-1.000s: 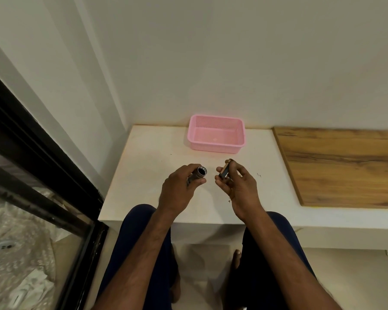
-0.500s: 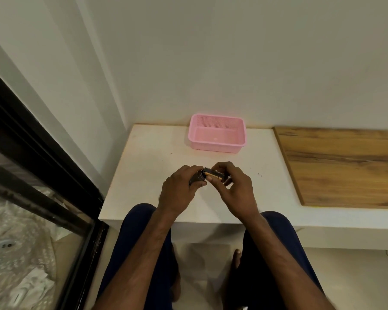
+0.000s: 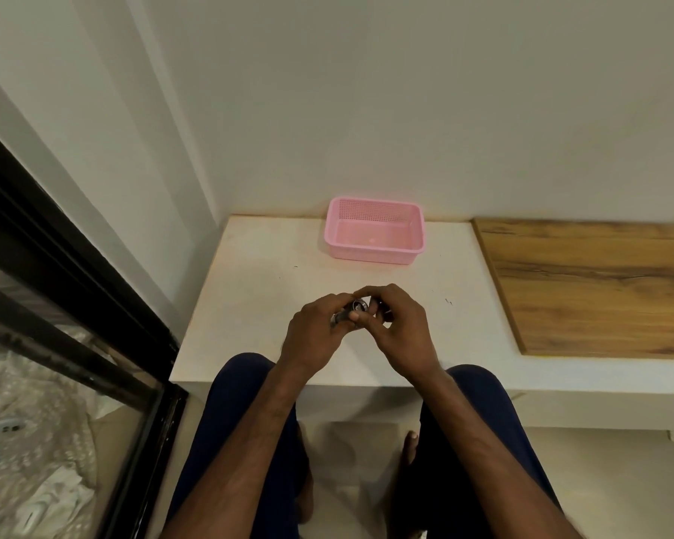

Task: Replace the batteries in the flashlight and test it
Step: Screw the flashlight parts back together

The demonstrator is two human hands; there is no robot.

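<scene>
A pink basket [image 3: 374, 232] sits on the white ledge [image 3: 257, 289], near a wooden board [image 3: 600, 285].

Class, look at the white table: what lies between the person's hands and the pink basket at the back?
Nothing: in the head view, the stretch of white table between the hands holding the flashlight and the pink basket is bare.

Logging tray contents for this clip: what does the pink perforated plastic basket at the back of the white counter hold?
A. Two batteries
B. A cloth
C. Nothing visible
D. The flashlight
C: the pink perforated plastic basket shows only its bare floor; the metal flashlight body is in the left hand.
</scene>
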